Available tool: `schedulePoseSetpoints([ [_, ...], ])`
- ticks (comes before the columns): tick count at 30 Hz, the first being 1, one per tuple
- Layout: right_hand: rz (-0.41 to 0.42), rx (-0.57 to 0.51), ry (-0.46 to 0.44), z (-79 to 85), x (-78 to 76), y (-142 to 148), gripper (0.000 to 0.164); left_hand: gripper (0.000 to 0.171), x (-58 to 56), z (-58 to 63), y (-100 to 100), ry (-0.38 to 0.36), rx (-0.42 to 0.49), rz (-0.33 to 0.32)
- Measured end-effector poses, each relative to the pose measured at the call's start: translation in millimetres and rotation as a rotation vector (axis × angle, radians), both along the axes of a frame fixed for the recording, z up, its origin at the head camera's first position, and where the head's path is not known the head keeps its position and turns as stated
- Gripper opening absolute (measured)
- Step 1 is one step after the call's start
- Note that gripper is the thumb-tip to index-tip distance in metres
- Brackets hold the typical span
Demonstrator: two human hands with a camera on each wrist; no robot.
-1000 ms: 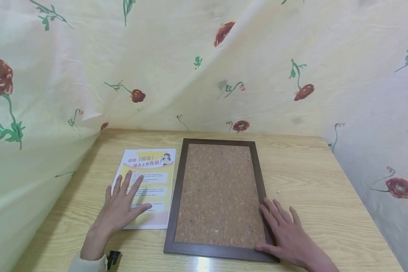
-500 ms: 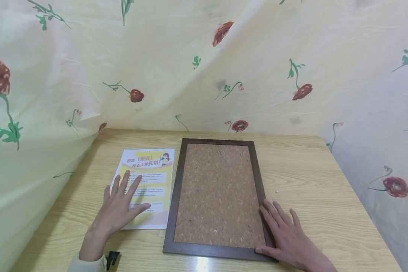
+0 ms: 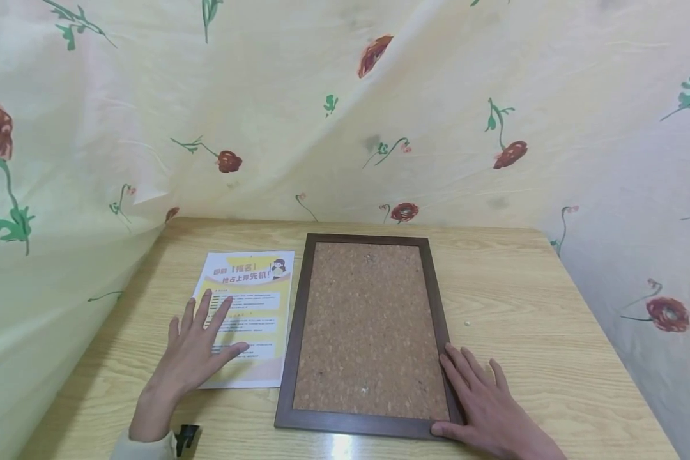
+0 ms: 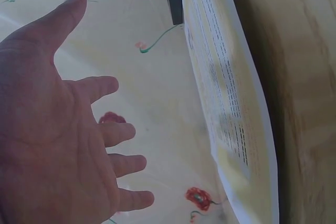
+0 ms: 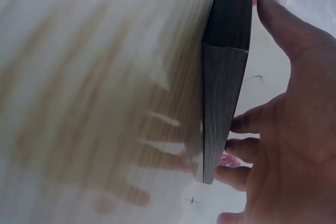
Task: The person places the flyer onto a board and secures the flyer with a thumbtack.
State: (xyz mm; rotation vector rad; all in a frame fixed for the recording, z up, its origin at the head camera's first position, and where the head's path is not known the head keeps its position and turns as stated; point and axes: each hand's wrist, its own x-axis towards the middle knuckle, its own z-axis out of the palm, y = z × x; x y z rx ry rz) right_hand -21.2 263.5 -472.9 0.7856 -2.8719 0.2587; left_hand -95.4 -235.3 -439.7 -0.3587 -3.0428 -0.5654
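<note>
A cork board (image 3: 374, 319) with a dark brown wooden frame lies flat on the table. My right hand (image 3: 489, 409) is at its lower right corner, with the fingertips along the right rail and the thumb by the bottom rail. In the right wrist view, relaxed fingers (image 5: 247, 124) show beside the frame's dark edge (image 5: 223, 103). To the board's left lies a yellow and white printed sheet (image 3: 264, 370). Over its left half my left hand (image 3: 186, 358) is spread, covering some text. The left wrist view has the palm (image 4: 58, 129) apart from the sheet (image 4: 226, 108), holding nothing.
A black binder clip (image 3: 186, 437) lies near my left wrist, partly behind the sleeve. Right of the board is a tiny pale object (image 3: 467, 324) on the wood-grain table (image 3: 523, 281). Flowered cloth (image 3: 299, 128) hangs behind and at both sides.
My left hand has shifted slightly left over the sheet, showing more of its text. The right hand has slid a little toward the near edge. Board and sheet stay put.
</note>
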Motion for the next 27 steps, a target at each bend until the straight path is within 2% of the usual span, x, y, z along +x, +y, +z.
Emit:
schedulePoseSetpoints([
  [14, -0.109, -0.008, -0.266, 5.4, 1.4, -4, 0.108, 0.089, -1.0, -4.4, -5, -0.04, 0.015, 0.022],
  [27, -0.128, -0.007, -0.316, 6.3, -1.3, -5, 0.109, 0.089, 0.3, -5.6, -14, -0.1, 0.056, 0.053],
])
